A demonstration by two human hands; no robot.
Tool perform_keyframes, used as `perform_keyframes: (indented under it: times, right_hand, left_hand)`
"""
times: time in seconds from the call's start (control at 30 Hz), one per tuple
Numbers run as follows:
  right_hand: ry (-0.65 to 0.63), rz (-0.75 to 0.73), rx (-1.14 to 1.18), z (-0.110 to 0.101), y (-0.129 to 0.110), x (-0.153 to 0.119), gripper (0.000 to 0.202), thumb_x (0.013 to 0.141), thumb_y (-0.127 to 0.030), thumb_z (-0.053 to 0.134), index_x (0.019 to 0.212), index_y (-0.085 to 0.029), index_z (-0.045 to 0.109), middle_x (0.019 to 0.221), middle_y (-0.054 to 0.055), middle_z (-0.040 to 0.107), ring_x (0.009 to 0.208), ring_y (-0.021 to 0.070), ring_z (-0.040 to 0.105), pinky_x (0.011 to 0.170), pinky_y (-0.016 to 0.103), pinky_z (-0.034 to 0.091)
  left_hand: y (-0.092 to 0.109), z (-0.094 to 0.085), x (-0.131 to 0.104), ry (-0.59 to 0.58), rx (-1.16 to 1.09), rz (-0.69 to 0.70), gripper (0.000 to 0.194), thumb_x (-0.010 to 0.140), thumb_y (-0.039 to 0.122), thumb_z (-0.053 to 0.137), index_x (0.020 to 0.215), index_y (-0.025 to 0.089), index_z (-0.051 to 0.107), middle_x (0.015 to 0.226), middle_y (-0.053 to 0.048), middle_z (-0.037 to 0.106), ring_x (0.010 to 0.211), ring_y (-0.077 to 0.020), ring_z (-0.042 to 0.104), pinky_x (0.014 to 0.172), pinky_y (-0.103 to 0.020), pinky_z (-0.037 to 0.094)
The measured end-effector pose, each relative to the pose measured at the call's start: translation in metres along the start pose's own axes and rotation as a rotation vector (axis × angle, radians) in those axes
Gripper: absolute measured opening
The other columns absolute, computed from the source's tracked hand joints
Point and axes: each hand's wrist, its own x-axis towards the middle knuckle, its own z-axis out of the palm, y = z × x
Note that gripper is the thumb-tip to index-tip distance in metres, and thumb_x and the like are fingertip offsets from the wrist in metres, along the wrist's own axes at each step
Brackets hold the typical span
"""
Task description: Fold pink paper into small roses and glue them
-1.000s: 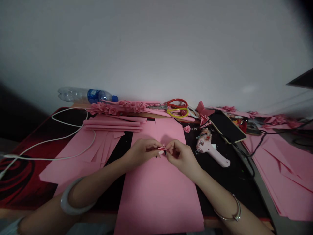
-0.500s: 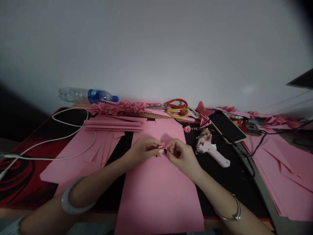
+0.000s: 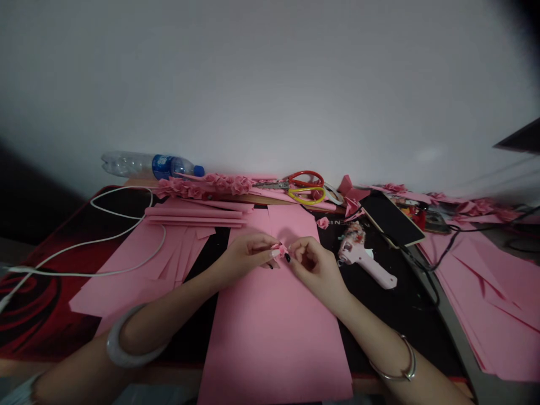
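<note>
A small pink paper flower [image 3: 280, 251] is pinched between my two hands, above a long pink paper sheet [image 3: 278, 332]. My left hand [image 3: 248, 256] grips its left side with thumb and fingers. On the other side, the thumb and fingertips of my right hand [image 3: 314, 267] close on the petals' edge. The fingers partly cover the flower. Just beyond my right hand lies a loose paper rose [image 3: 323, 223]. A pink glue gun [image 3: 367, 261] rests on the dark mat to the right.
Scissors [image 3: 307, 187] with red and yellow handles lie at the back by several paper roses [image 3: 230, 184]. A plastic bottle [image 3: 147, 165] lies back left. A phone [image 3: 393, 218] and black cables sit right. Pink sheets [image 3: 130, 270] and a white cable [image 3: 97, 274] cover the left.
The flower has been turned, so its petals now face up more openly between the fingers. Both hands stay in nearly the same place; other things have not moved.
</note>
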Motion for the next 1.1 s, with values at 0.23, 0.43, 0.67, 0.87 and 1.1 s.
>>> perform_keyframes:
  times: [0.23,0.43,0.67,0.87,1.1]
  right_hand:
    - [-0.014,-0.009,0.011,0.0005,-0.0012,0.0,0.009,0.077,-0.013,0.052,0.083,-0.019,0.05,0.066,-0.003,0.048,0.055,0.0095,0.046,0.051,0.021,0.036]
    - [-0.014,-0.011,0.017,0.001,-0.0015,-0.0002,0.01,0.076,-0.012,0.052,0.082,-0.019,0.05,0.066,-0.004,0.046,0.055,0.0094,0.045,0.051,0.02,0.036]
    - [-0.014,0.014,0.01,-0.0014,0.0018,0.0005,0.008,0.081,-0.015,0.051,0.088,-0.018,0.053,0.061,-0.005,0.043,0.053,0.0095,0.041,0.051,0.021,0.034]
    - [0.038,-0.033,-0.011,-0.0015,0.0,-0.0021,0.01,0.081,-0.014,0.052,0.09,-0.019,0.051,0.065,-0.004,0.044,0.054,0.0093,0.041,0.05,0.021,0.033]
    - [0.026,-0.113,-0.077,0.0027,0.0002,-0.0026,0.013,0.078,-0.012,0.054,0.089,-0.019,0.053,0.064,-0.005,0.041,0.052,0.0083,0.04,0.05,0.02,0.033]
  left_hand:
    - [-0.0049,0.002,-0.0002,-0.041,0.035,0.053,0.023,0.077,0.029,0.065,0.093,0.013,0.066,0.084,-0.006,0.067,0.07,-0.0135,0.065,0.066,-0.024,0.052]
    - [-0.0025,0.0034,-0.0015,-0.045,0.064,0.072,0.02,0.076,0.027,0.065,0.09,0.012,0.068,0.081,-0.005,0.066,0.069,-0.0126,0.063,0.067,-0.024,0.05]
    - [-0.0011,0.002,-0.0016,-0.068,-0.053,-0.069,0.026,0.08,0.028,0.062,0.103,0.015,0.064,0.086,-0.005,0.069,0.074,-0.0141,0.067,0.07,-0.025,0.051]
    - [0.001,0.0005,-0.0012,-0.05,-0.174,-0.146,0.027,0.078,0.029,0.065,0.103,0.017,0.065,0.096,-0.007,0.07,0.084,-0.0149,0.067,0.077,-0.025,0.049]
    - [-0.0001,-0.0007,-0.0022,-0.058,-0.215,-0.181,0.029,0.079,0.032,0.064,0.105,0.02,0.066,0.103,-0.006,0.069,0.088,-0.0152,0.064,0.082,-0.028,0.048]
